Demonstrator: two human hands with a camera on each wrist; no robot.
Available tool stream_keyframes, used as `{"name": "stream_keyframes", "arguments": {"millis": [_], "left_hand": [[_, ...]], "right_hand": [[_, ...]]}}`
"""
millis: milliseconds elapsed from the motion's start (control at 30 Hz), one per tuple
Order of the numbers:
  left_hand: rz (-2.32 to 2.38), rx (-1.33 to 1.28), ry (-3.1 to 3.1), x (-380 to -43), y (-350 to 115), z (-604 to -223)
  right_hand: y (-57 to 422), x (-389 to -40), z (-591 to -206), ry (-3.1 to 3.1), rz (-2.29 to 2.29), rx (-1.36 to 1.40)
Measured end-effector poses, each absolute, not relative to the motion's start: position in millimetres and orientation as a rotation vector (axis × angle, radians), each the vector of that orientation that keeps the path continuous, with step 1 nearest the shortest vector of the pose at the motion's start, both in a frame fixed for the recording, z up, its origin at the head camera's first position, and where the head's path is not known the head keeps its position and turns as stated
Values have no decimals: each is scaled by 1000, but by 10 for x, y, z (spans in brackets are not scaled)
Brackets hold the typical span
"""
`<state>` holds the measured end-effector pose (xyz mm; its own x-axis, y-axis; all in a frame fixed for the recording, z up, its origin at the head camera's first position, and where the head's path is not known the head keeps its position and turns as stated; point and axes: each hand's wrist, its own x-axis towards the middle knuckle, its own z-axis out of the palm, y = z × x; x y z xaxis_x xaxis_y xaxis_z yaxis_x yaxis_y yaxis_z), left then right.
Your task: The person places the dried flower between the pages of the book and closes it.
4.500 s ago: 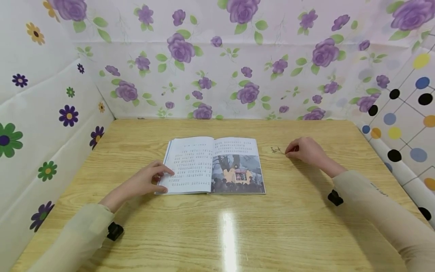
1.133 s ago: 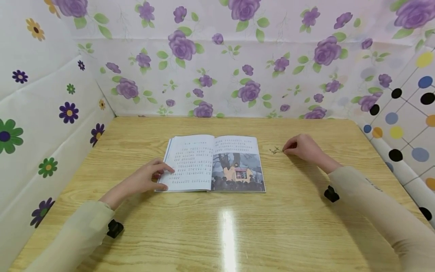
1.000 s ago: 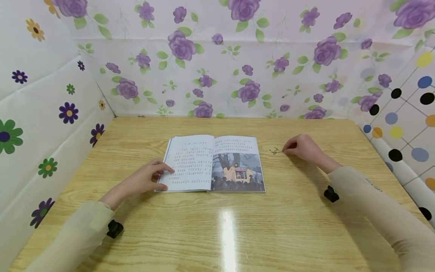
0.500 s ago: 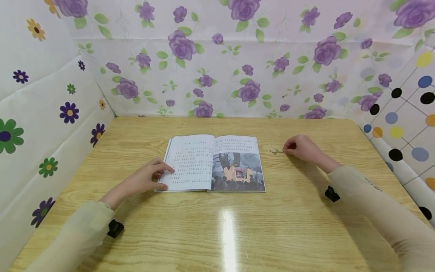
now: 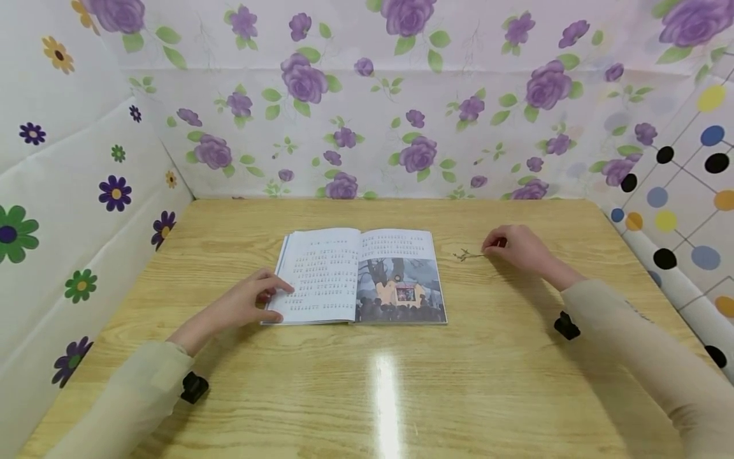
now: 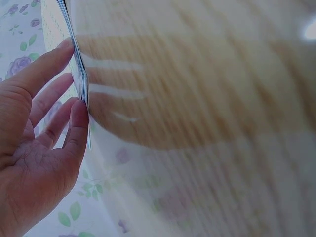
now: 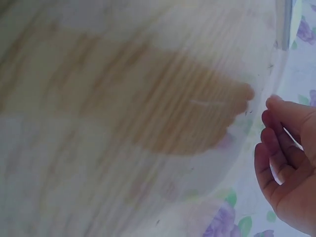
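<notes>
An open book point(image 5: 327, 306) lies on the wooden table point(image 5: 298, 395), text on its left page and a dark picture on the right one. On the lower left page rests my left hand point(image 5: 249, 303), fingers spread in a relaxed curve and thumb at the bottom edge. In the left wrist view, the fingertips and thumb of the left hand point(image 6: 44, 128) touch the book's edge point(image 6: 80, 74). To the right of the book, a thin twig-like sprig point(image 5: 463, 255) lies with its stem running to my right hand point(image 5: 522, 248), thumb and fingertips pinching its end.
A black wrist camera point(image 5: 194, 387) hangs below the left sleeve, another black camera point(image 5: 566, 326) below the right one. Behind the table stands a purple-flowered cloth point(image 5: 367, 127); patterned cloths point(image 5: 86, 223) enclose both sides.
Since half a second ago, my right hand has shifted slightly right, leaving more of the sprig's stem showing. My left hand keeps its place on the book, which stays still.
</notes>
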<state>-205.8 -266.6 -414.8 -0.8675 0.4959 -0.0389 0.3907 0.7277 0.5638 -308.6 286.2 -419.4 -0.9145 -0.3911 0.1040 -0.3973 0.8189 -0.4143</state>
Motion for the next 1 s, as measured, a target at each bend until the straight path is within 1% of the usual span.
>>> {"name": "stream_keyframes", "arguments": {"millis": [400,1000], "left_hand": [[822,715,2742,-2062,-2655,-4128],[824,705,2734,-2074,-2659,-4125]], "right_hand": [[2831,-3123,-4181,-2981,463,774],[2752,-3122,-4130,-3046,439,827]]}}
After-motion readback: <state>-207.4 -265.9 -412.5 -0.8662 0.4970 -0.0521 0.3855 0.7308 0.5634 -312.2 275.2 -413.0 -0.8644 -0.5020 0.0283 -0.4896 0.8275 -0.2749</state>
